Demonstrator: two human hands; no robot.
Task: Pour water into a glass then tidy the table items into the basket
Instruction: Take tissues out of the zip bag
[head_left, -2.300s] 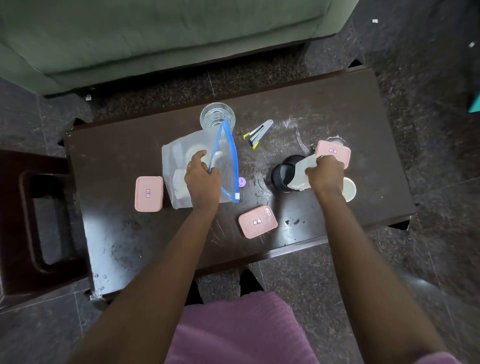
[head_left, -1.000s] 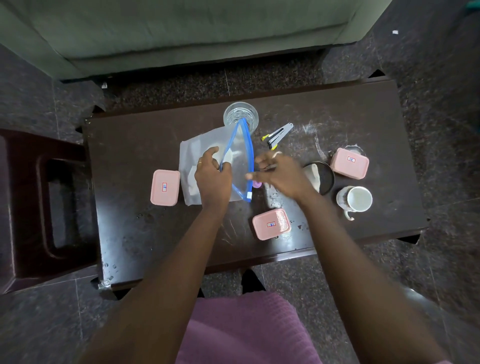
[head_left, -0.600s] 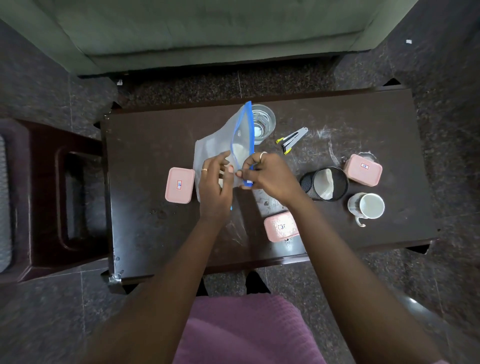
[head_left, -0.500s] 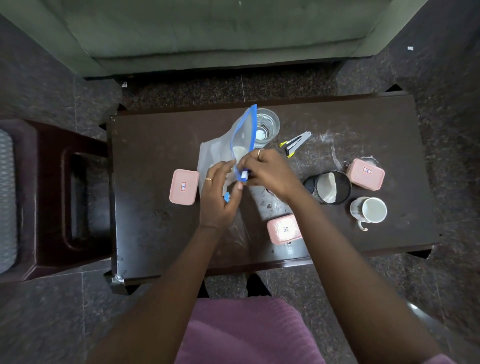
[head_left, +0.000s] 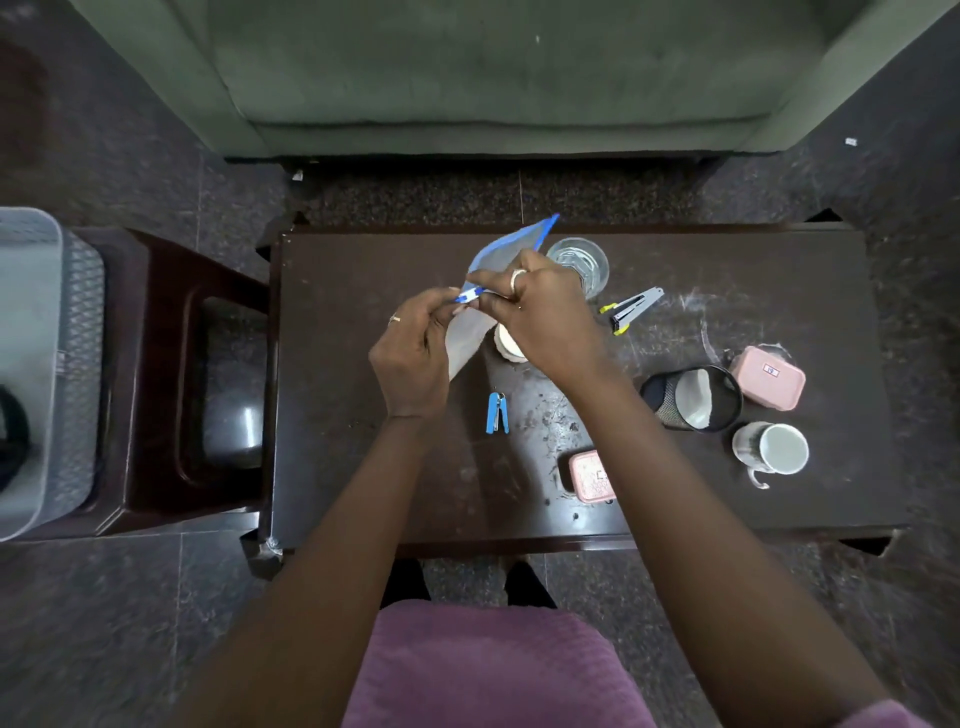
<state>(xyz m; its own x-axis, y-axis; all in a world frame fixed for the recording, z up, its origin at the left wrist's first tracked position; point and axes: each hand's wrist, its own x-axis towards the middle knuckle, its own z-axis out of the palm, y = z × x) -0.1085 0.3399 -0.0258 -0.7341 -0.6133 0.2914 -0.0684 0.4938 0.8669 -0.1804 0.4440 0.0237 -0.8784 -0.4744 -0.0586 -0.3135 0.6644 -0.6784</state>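
Both hands hold a clear zip bag (head_left: 498, 254) with a blue seal above the dark table (head_left: 753, 291). My left hand (head_left: 413, 353) pinches the bag's near end. My right hand (head_left: 543, 312) grips the blue seal just beside it. A white round object (head_left: 508, 344) shows under the bag. A glass of water (head_left: 582, 262) stands just behind my right hand. A grey mesh basket (head_left: 36, 364) sits on a stool at the far left.
On the table lie a blue clip (head_left: 497, 413), a grey and yellow clip (head_left: 631, 310), two pink boxes (head_left: 768, 376) (head_left: 589, 475), a black mesh cup (head_left: 691, 397) and a white mug (head_left: 771, 449). A green sofa (head_left: 493, 73) is behind.
My right hand left the black mesh cup and joined the left on the bag. The bag rose off the table. The pink box at the left is out of sight. A blue clip now shows.
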